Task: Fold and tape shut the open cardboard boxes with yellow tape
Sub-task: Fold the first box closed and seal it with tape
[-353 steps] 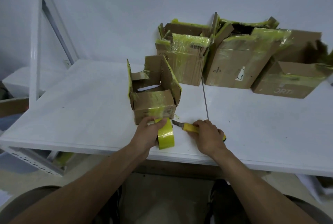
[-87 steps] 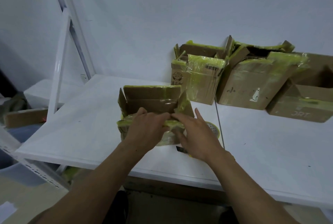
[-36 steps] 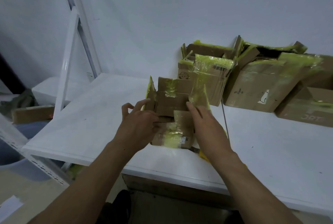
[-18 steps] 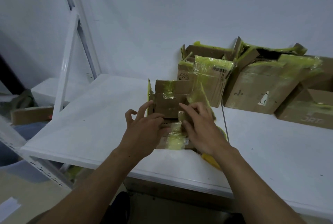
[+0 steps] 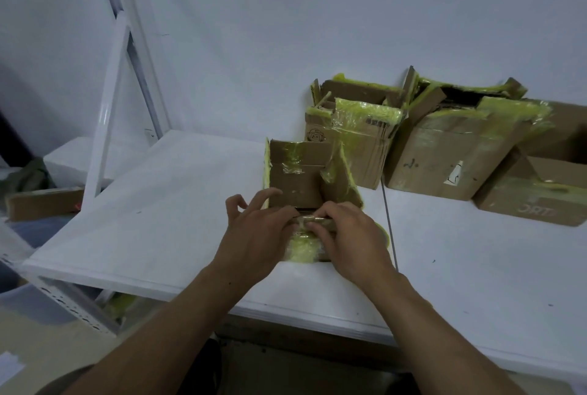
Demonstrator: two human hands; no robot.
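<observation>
Smooth white table (image 5: 158, 204), white wall (image 5: 317, 13) | creased cardboard box (image 5: 295, 185), glossy yellow tape (image 5: 292, 153) | right hand (image 5: 352, 236) pinches its near edge; left hand (image 5: 254, 236) rests there, fingers spread.

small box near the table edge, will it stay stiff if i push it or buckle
Likely floppy: the small box has creased walls and its flaps stand loose, unsealed. Probably light, being thin cardboard, so a push would likely slide it on the smooth table.
</observation>
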